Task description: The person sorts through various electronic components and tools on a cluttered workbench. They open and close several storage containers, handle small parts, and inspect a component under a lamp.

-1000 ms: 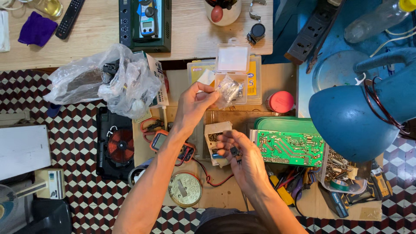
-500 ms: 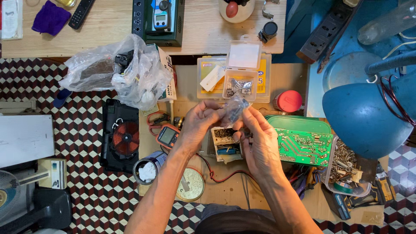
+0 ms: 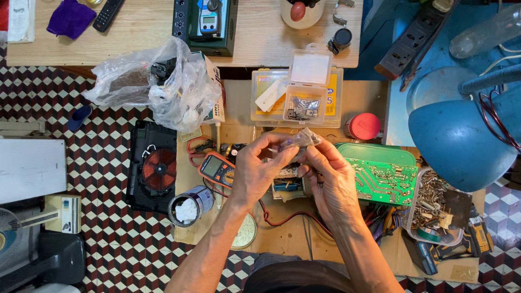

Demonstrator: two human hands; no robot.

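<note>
Both hands pinch a small clear plastic bag (image 3: pixel 303 139) above the middle of the cardboard sheet (image 3: pixel 369 97).

Left hand (image 3: pixel 259 171) grips the bag's left end between thumb and fingertips; right hand (image 3: pixel 332 182) pinches its right end, so the bag sits between both sets of fingertips, held up off the work surface. Left to right: white box (image 3: pixel 30 169) on the floor; crumpled clear plastic bag (image 3: pixel 157 87) hanging over the front edge of the wooden table; black board with a copper coil (image 3: pixel 157 168) at the cardboard's left edge; orange multimeter (image 3: pixel 216 168) just left of the left hand; yellow-labelled clear parts box (image 3: pixel 331 100) at the cardboard's far edge, with a small open clear case (image 3: pixel 305 106) and a white tag (image 3: pixel 269 96) on it; red round lid (image 3: pixel 363 126); green circuit board (image 3: pixel 382 179) right of the right hand; tub of screws (image 3: pixel 434 209) near the cardboard's right edge.
</note>
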